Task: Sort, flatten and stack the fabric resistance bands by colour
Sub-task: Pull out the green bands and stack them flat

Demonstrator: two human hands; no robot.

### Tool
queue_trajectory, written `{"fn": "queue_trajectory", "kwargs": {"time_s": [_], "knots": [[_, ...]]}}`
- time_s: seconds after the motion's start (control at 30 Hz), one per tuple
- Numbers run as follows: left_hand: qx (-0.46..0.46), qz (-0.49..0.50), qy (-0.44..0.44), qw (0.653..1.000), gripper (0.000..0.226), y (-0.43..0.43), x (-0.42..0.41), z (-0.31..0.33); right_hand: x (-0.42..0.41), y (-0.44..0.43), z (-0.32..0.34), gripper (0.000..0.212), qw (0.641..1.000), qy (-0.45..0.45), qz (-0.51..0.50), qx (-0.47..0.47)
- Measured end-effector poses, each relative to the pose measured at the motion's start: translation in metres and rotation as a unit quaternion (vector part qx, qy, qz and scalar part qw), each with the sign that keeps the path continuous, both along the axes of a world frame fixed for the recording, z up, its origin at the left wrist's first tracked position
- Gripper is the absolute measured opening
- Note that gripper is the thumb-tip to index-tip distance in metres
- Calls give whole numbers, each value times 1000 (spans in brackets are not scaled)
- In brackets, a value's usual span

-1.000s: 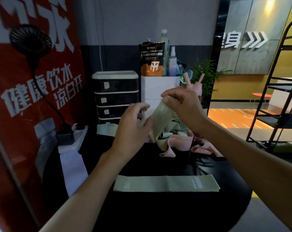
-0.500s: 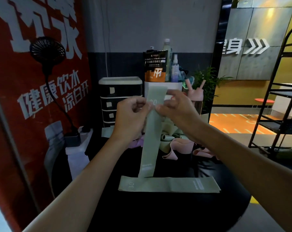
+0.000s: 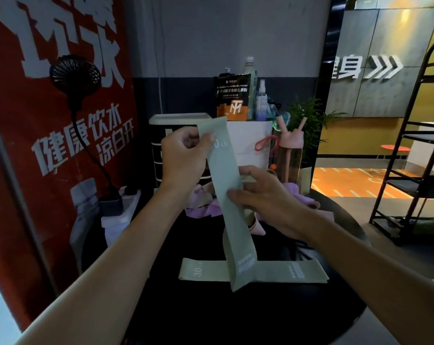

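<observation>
- Pinching the upper end of a green band between thumb and curled fingers, the left hand is raised above the far side of the tabletop.
- The held band hangs nearly upright, with its long axis running top to bottom and leaning slightly right. Its lower end crosses in front of the flat band; I cannot tell whether it touches it.
- The right hand is lower and pinches the same band about halfway down its right edge, thumb across the front.
- The flat band lies on the tabletop below the hands and nearer the person, with its long axis running left to right, so it is crosswise to the hanging one.
- Stacking likely calls for turning the held band a quarter turn to match. The right hand is the nearer one.
- Count: two green bands, one held and one laid flat. Behind the hands is a crumpled pile with lilac and pink fabric, too tangled to count.
</observation>
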State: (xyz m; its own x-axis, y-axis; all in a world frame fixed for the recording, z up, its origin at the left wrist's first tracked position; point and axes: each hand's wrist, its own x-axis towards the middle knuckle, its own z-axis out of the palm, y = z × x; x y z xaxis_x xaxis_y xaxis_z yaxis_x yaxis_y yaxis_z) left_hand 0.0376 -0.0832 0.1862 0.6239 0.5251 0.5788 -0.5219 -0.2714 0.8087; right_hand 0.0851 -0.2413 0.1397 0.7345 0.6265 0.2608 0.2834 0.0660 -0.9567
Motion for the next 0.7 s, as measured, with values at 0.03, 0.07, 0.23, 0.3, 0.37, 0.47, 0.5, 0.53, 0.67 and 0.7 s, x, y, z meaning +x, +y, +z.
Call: {"fn": "queue_trajectory", "kwargs": {"time_s": [0.03,0.07,0.23,0.3,0.37,0.47,0.5,0.53,0.67,0.7], "knots": [[-14,5,3,1000,7,2,0,-1,0,-3,-6,43,1000,16,10,0],[-25,9,6,1000,7,5,0,-3,0,-7,-12,43,999,32,20,1],[-84,28,25,996,7,14,1,-18,4,-33,-35,37,996,76,35,-9],[-104,36,34,993,7,18,3,-27,5,-45,-43,36,996,88,33,-14],[-117,44,41,991,14,21,5,-37,4,-58,-49,36,996,76,25,-39],[-136,59,56,987,19,25,7,-55,1,-80,-56,36,993,69,29,-87],[-144,62,58,986,17,26,8,-60,1,-86,-60,36,992,84,26,-96],[-152,61,60,985,14,26,8,-66,2,-93,-64,35,990,96,20,-103],[-172,62,77,980,17,28,7,-90,11,-119,-85,54,985,134,19,-105],[-177,65,82,979,17,29,6,-96,13,-124,-89,62,984,152,14,-94]]}}
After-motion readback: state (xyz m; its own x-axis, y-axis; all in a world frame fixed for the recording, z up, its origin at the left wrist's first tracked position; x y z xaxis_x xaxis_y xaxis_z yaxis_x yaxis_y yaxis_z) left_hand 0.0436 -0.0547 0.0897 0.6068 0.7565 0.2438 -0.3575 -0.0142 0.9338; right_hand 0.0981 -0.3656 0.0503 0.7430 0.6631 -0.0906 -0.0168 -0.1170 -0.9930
